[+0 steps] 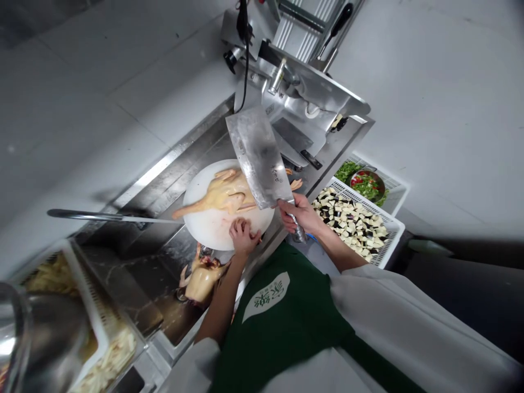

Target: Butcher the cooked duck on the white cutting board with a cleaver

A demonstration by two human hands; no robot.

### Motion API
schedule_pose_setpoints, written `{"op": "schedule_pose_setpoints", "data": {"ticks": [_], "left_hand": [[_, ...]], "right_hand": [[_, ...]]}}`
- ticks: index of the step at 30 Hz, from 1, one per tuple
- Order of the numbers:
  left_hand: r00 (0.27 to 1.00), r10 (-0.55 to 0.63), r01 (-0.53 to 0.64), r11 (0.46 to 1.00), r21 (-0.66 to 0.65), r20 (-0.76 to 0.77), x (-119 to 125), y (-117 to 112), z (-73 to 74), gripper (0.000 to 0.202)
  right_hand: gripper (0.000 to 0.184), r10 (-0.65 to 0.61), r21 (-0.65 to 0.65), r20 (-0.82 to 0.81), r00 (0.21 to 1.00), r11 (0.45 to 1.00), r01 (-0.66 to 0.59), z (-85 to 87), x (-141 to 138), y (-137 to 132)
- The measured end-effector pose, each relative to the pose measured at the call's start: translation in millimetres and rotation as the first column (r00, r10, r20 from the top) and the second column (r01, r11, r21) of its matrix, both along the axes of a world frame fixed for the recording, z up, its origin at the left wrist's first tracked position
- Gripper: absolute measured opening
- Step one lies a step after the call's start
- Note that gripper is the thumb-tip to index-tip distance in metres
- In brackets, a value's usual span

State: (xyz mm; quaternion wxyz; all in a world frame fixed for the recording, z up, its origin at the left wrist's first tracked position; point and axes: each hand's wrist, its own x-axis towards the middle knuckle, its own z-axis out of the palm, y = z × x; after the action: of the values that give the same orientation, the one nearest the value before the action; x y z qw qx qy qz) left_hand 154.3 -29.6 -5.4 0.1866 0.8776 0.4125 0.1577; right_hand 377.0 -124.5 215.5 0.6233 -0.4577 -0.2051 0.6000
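My right hand (301, 214) is closed round the handle of a wide cleaver (260, 155), its blade raised over the right side of a round white cutting board (198, 232). On the board lies a plucked whole bird (223, 194), its long neck pointing left; the blade hides part of it. My left hand (244, 237) rests at the board's near edge, just below the bird, with bent fingers. A small orange-brown bit shows beside it, but what lies under the fingers is hidden. Bird feet (295, 184) stick out past the blade.
A second plucked bird (203, 281) lies in the sink below the board. A long knife (114, 216) extends left. Behind stands a metal slicer (319, 82). At right, a white basket (395, 240) holds cut eggplant. More baskets (88, 305) and a metal bowl (49, 338) are lower left.
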Motion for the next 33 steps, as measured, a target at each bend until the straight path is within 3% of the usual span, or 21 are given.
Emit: {"op": "schedule_pose_setpoints", "data": {"ticks": [5, 10, 15, 17, 21, 24, 29, 33], "left_hand": [[1.0, 0.003, -0.002, 0.994, -0.106, 0.014, 1.5, 5.4, 5.4, 0.027], [0.979, 0.16, -0.137, 0.974, -0.178, 0.124, 1.1, 33.7, 13.7, 0.014], [0.943, 0.28, -0.246, 0.95, -0.193, 0.178, -8.8, 61.5, 26.0, 0.017], [0.961, 0.23, -0.199, 0.962, -0.189, 0.156, -8.2, 53.7, 27.1, 0.018], [0.994, 0.103, -0.1, 0.989, -0.111, 0.023, 0.1, 16.7, 19.1, 0.044], [0.997, 0.073, -0.072, 0.993, -0.088, 0.0, 1.2, 3.8, 10.7, 0.039], [0.998, 0.027, -0.022, 0.996, -0.087, 0.052, -11.5, 24.4, 8.6, 0.031], [1.0, -0.009, 0.008, 0.994, -0.113, -0.014, -17.0, 37.0, 12.4, 0.033]], "right_hand": [[0.045, -0.012, 0.016, 0.008, 1.0, 1.0, 0.012, 4.7, 1.8, 2.6], [0.045, -0.03, 0.046, 0.003, 1.0, 0.999, 0.03, 8.2, 4.8, 1.3], [0.043, -0.03, 0.069, 0.005, 1.0, 0.997, 0.03, 9.1, 9.4, -4.0], [0.042, -0.035, 0.07, 0.007, 0.999, 0.997, 0.034, 10.0, 10.8, -5.2], [0.043, -0.039, 0.064, 0.018, 0.999, 0.997, 0.037, 12.7, 12.1, -4.5], [0.044, -0.026, 0.054, 0.017, 1.0, 0.998, 0.025, 13.3, 13.1, -2.3], [0.048, -0.003, 0.039, 0.014, 1.0, 0.999, 0.002, 10.3, 15.5, 1.6], [0.048, 0.01, 0.038, 0.017, 1.0, 0.999, -0.011, 6.0, 15.5, 4.4]]}}
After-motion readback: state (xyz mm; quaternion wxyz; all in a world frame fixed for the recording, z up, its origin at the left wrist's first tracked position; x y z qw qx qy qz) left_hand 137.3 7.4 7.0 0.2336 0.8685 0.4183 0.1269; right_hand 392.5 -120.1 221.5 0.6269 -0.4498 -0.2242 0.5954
